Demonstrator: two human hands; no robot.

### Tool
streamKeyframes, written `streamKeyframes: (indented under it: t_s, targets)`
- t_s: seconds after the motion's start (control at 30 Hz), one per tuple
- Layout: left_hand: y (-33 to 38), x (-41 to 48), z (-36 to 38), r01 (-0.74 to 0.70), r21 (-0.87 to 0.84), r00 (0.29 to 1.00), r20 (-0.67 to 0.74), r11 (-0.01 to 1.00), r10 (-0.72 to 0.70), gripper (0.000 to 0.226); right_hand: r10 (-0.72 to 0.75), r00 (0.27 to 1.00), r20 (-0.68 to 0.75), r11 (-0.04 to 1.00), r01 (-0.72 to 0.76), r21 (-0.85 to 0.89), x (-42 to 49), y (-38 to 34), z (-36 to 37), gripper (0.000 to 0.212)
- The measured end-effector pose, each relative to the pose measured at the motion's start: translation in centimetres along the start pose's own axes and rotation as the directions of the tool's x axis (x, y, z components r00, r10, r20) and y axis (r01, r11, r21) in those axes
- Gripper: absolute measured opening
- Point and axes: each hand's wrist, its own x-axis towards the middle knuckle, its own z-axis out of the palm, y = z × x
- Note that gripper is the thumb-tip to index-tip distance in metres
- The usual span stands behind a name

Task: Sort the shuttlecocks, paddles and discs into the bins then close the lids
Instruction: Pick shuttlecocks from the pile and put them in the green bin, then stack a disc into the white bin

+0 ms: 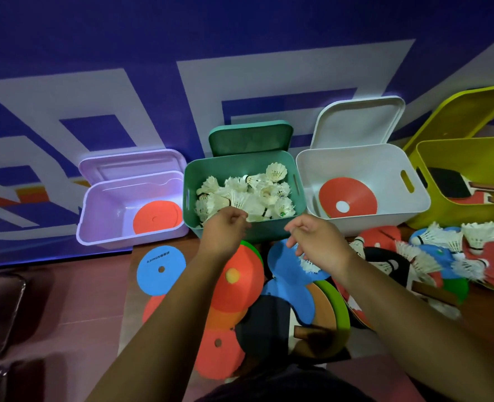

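- The mint-green plastic bin (pixel 269 231) already held a heap of white feathered shuttlecocks (pixel 248 195).
- The yellow plastic bin (pixel 454 219), far right, held red and black table-tennis paddles (pixel 454 185).
- An orange flat foam disc (pixel 157 216) lay in the translucent lilac plastic bin (pixel 106 219), and a red-orange disc with a white centre (pixel 353 192) lay in the white plastic bin (pixel 370 226).
- So sorting looked well started but far from finished.
- Left on the reddish floor (pixel 95 300) were a blue disc with a centre hole (pixel 161 269), overlapping orange, blue and green discs (pixel 237 288), at least one dark paddle with a wooden handle (pixel 306 333), and a cluster of loose shuttlecocks (pixel 454 242) at the right.
- All four lids stood raised, among them the green lid (pixel 251 137) and the white lid (pixel 358 123), so closing was not yet done.
- The left hand (pixel 224 232) hovered over the green bin's near rim, fingers loosely curled and apparently empty.
- The right hand (pixel 318 242) hung near the same bin, fingers relaxed with nothing seen between them; one shuttlecock's feathers (pixel 309 266) showed just under its heel, contact unclear.
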Motion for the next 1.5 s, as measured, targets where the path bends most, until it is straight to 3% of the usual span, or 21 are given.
streamKeyframes:
  t_s: [0.4, 0.6, 0.7, 0.9, 0.97, 1.07, 1.17, 1.27, 1.37, 1.43, 1.5]
  targets:
    - [-5.5, -4.3, 0.3, 0.158, 0.026, 0.987, 0.038, 0.987, -0.159, 0.016, 0.083, 0.996, 0.016, 0.996, -0.083, 0.022, 0.2, 4.1, 1.0, 0.022]
    - [-9.7, -5.8, -0.9, 0.279, 0.149, 0.938, -0.254, 0.949, -0.236, 0.008, 0.145, 0.979, 0.141, 0.987, -0.133, -0.089, 0.7, 5.6, 3.5, 0.018]
    - [-12.5, -6.7, -1.4, 0.379, 0.151, 0.882, -0.358, 0.913, -0.307, 0.033, 0.140, 0.973, 0.182, 0.982, -0.114, -0.147, 0.9, 6.4, 4.9, 0.016]
    - [-14.7, -7.5, -0.9, 0.443, 0.086, 0.880, -0.233, 0.893, -0.414, 0.067, 0.114, 0.970, 0.216, 0.977, -0.070, -0.200, 1.0, 7.0, 6.8, 0.015]
    - [-14.4, -7.4, -0.4, 0.428, 0.052, 0.889, -0.204, 0.902, -0.410, 0.056, 0.108, 0.971, 0.214, 0.976, -0.063, -0.210, 1.2, 7.0, 7.1, 0.017]
    - [-14.0, -6.7, 0.1, 0.414, 0.053, 0.897, -0.197, 0.909, -0.397, 0.019, 0.089, 0.973, 0.214, 0.967, -0.033, -0.252, 1.5, 7.2, 7.2, 0.018]
    - [-14.2, -6.4, 0.3, 0.388, 0.071, 0.903, -0.228, 0.919, -0.363, 0.009, 0.060, 0.977, 0.204, 0.959, 0.000, -0.283, 1.8, 7.5, 7.3, 0.018]
    - [-14.4, -7.1, -0.1, 0.334, 0.068, 0.872, -0.401, 0.940, -0.281, 0.040, 0.018, 0.980, 0.200, 0.937, 0.053, -0.345, 2.6, 7.6, 7.7, 0.030]
    - [-15.3, -8.0, -0.7, 0.314, 0.167, 0.821, -0.542, 0.935, -0.179, 0.054, -0.042, 0.976, 0.212, 0.895, 0.130, -0.426, 3.8, 7.5, 8.5, 0.054]
    - [-16.0, -8.6, -1.3, 0.350, 0.140, 0.805, -0.550, 0.926, -0.221, 0.062, -0.029, 0.972, 0.231, 0.895, 0.129, -0.428, 4.8, 7.3, 9.2, 0.067]
    - [-16.6, -8.9, -1.8, 0.404, 0.012, 0.807, -0.477, 0.915, -0.350, 0.057, 0.002, 0.971, 0.241, 0.903, 0.102, -0.418, 5.7, 6.9, 10.0, 0.075]
